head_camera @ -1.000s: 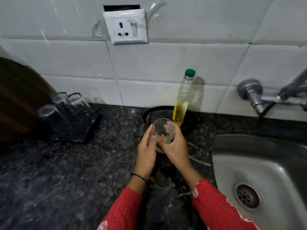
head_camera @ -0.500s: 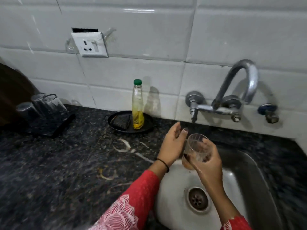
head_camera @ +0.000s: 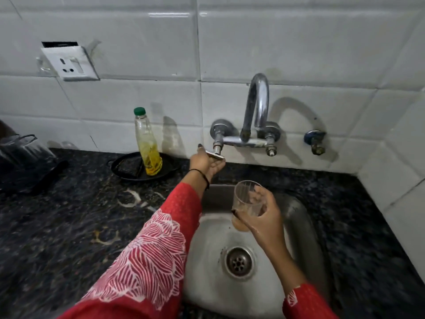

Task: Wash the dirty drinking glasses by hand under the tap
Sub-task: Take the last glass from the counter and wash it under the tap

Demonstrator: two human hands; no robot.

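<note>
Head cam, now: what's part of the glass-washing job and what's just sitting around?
In the job: glass in right hand; left hand on tap handle; tap; sink; other glasses at left.
Lying about: yellow-liquid bottle; black plate; wall socket; blue valve.

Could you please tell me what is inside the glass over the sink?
Brownish residue sits at the bottom of the glass; the fingers of the right hand cover part of its far side.
</note>
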